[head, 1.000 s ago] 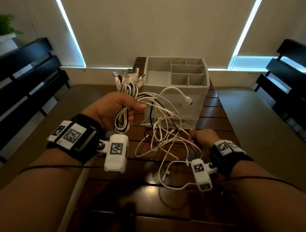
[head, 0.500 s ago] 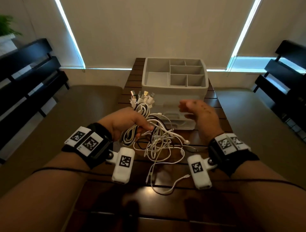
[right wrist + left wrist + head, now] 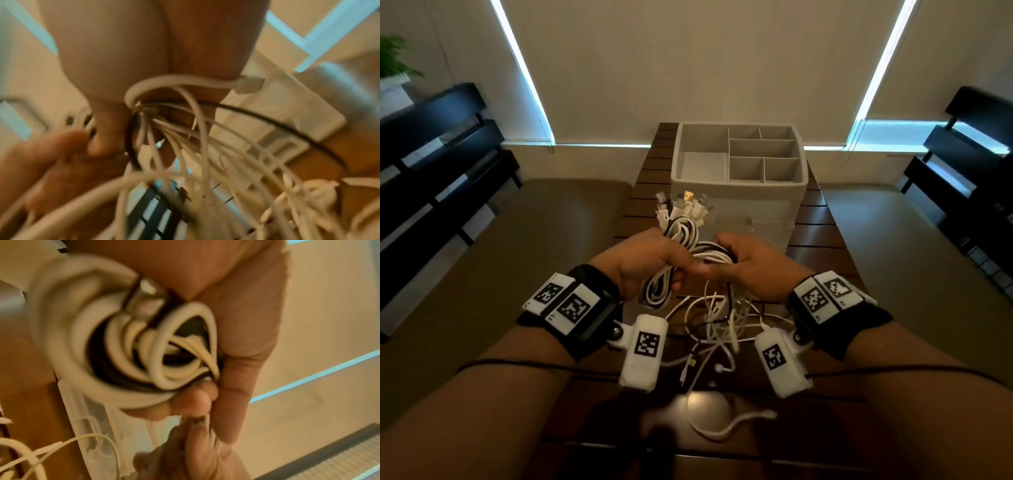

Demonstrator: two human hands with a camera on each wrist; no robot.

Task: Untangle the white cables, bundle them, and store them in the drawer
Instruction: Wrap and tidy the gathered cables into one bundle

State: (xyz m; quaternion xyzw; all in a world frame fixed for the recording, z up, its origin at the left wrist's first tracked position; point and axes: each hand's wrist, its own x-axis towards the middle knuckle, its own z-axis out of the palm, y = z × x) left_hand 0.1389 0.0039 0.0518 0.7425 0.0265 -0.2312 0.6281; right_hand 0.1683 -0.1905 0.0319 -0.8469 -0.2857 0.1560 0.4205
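My left hand [image 3: 650, 263] grips a coiled bundle of white cables [image 3: 681, 236], their plugs [image 3: 683, 205] sticking up above the fist. The left wrist view shows the coils [image 3: 127, 353] wrapped inside my curled fingers [image 3: 236, 369]. My right hand [image 3: 750, 267] is right beside the left and holds the cable strands [image 3: 714, 257] that run out of the coil. Loose tangled ends [image 3: 719, 325] hang below both hands onto the wooden table [image 3: 822, 246]. In the right wrist view the strands [image 3: 174, 129] fan out from my fist. The white drawer organizer [image 3: 739, 192] stands just behind, its drawers pushed in.
The organizer's open top compartments [image 3: 760, 157] hold nothing. A loose cable end [image 3: 732, 425] lies on the table close to me. Black benches [image 3: 431, 154] stand left and right [image 3: 969, 161] of the narrow table, and a plant [image 3: 393, 65] sits far left.
My right hand came down from in front of the organizer to the left hand and took hold of the strands. The left hand lifted the coil a little.
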